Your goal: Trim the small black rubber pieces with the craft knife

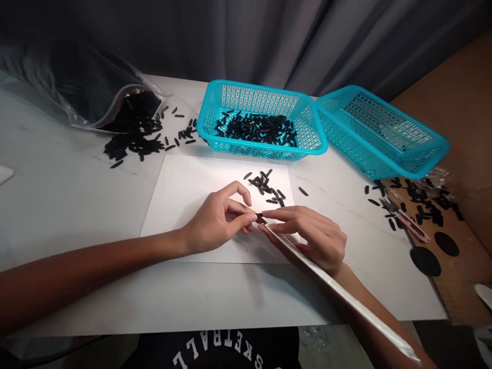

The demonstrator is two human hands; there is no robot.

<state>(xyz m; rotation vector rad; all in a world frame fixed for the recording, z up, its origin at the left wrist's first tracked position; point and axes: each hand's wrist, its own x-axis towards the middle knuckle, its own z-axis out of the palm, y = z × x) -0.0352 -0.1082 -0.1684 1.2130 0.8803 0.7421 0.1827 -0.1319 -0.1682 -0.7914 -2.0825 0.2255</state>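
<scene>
Over a white sheet of paper (184,200), both hands meet at a small black piece (260,219). My left hand (215,220) pinches it between thumb and fingers, with the index finger raised and bent. My right hand (315,236) has its fingertips at the same piece and grips the end of a long, thin white strip (342,292), which runs down along my right forearm. Part of the small piece is hidden by fingertips. Just beyond the hands, several loose black pieces (263,183), slim and elongated, lie on the paper.
A turquoise basket (265,150) holds many black pieces; a second turquoise basket (418,171) stands right of it. Further left, a clear zip bag (82,120) spills black pieces (134,146). Pink-handled snips (413,228) and black discs (425,261) lie at right. A grey curtain (261,41) hangs behind.
</scene>
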